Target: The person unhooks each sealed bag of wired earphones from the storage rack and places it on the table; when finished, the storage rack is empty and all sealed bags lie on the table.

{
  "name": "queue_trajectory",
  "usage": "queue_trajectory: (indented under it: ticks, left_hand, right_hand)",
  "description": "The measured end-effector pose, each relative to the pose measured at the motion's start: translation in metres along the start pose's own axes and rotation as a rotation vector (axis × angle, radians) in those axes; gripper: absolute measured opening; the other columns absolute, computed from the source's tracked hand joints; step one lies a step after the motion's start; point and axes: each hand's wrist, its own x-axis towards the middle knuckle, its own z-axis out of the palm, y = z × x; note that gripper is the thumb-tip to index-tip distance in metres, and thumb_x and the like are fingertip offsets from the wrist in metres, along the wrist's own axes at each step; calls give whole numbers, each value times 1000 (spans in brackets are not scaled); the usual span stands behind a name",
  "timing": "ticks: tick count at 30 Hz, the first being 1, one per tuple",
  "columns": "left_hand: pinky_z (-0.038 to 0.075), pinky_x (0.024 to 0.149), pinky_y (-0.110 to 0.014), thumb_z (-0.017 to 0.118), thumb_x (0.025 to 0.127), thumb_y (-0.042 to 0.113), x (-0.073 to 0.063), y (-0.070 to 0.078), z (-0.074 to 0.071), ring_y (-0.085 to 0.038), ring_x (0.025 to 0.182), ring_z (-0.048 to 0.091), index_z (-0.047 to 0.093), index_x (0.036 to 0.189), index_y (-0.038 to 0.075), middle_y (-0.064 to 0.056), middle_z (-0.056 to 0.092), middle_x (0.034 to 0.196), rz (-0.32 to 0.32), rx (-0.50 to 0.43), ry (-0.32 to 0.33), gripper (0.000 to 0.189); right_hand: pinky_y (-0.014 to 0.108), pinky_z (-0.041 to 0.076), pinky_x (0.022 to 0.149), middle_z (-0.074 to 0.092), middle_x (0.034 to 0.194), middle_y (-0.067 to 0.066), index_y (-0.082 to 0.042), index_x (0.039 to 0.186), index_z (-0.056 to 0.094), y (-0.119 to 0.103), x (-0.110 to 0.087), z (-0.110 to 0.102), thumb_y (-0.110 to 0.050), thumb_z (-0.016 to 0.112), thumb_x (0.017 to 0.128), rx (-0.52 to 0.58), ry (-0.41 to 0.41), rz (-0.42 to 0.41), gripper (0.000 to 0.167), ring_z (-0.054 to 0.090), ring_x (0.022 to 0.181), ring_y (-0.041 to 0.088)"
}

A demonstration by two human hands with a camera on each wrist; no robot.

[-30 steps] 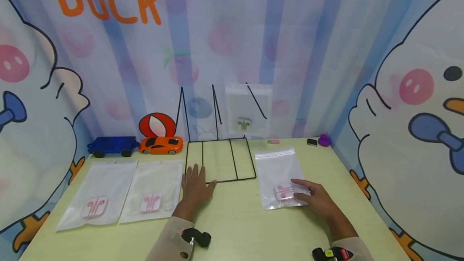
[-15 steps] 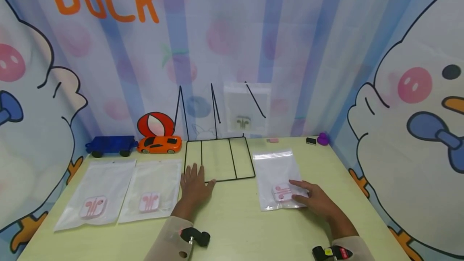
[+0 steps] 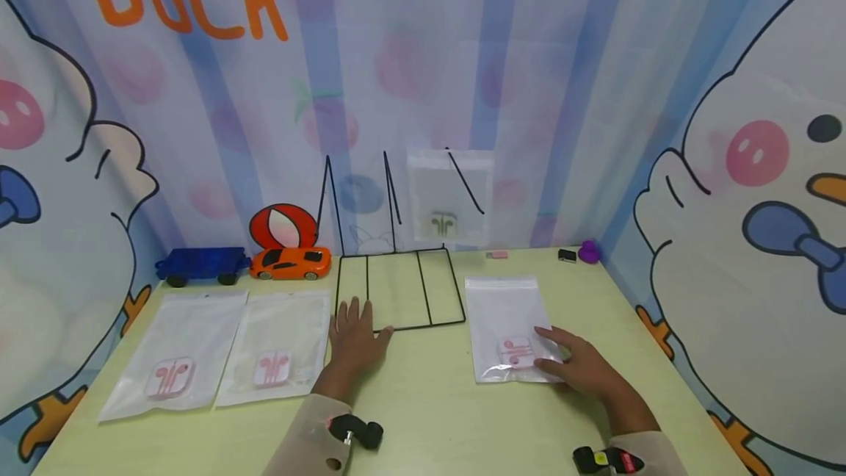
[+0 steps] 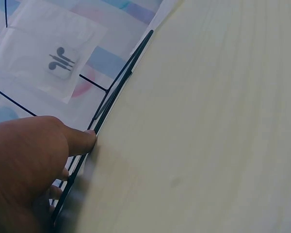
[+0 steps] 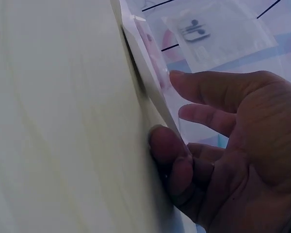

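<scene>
My left hand (image 3: 355, 340) lies with its fingers spread over the front left of a black wire display rack's base (image 3: 431, 300). In the left wrist view its thumb (image 4: 82, 141) rests on the rack's front bar (image 4: 115, 94). My right hand (image 3: 581, 367) is at the right edge of a clear zip bag (image 3: 502, 307) flat on the table. Inside that bag is a white case of pink earphones (image 3: 517, 352). The right thumb and forefinger are parted beside the case; other fingers (image 5: 166, 144) curl at the bag's edge in the right wrist view.
Two more bagged earphones, a left bag (image 3: 198, 329) and a nearer bag (image 3: 291, 329), lie left of the rack. Another bag (image 3: 449, 182) hangs on the rack's right hook. Behind are a blue toy wagon (image 3: 203, 264), orange toy car (image 3: 291, 264) and small purple object (image 3: 589, 252).
The bag by my right hand has shifted slightly and turned a little straighter. My right fingers have drawn slightly right, off the earphone case. My left hand stays on the rack.
</scene>
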Motion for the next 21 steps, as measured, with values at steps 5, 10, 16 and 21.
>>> queue_trajectory:
  ticks: [5, 10, 16, 21]
  left_hand:
    - [13, 134, -73, 62, 108, 42, 0, -2, 1, -53, 166, 18, 39, 166, -4, -30, 28, 177, 2, -1, 3, 77]
    - [12, 134, -73, 63, 107, 41, 1, -2, 0, -53, 166, 17, 39, 165, -5, -31, 27, 177, 1, -7, -4, 78]
    - [13, 134, -73, 63, 107, 41, 0, 0, -1, -53, 166, 19, 41, 165, -4, -31, 29, 176, 3, -2, -5, 76]
    - [13, 134, -73, 64, 107, 39, -1, 0, -1, -53, 166, 18, 41, 165, -5, -31, 28, 176, -1, -12, -1, 76]
  right_hand:
    - [76, 32, 126, 37, 172, 31, -9, 163, 51, 3, -1, -3, -35, 79, 99, -15, 5, -12, 74, 33, 159, 58]
    - [74, 38, 123, 38, 171, 32, -9, 162, 53, 5, -3, -4, -37, 80, 98, -45, 33, -15, 74, 59, 138, 51]
    - [65, 46, 114, 38, 171, 31, -10, 161, 54, 7, -2, -6, -36, 80, 98, -14, 37, -15, 73, 70, 80, 31]
    - [76, 37, 122, 43, 168, 33, -7, 158, 57, 9, 4, -11, -39, 80, 99, -38, 47, -76, 72, 52, 147, 52]
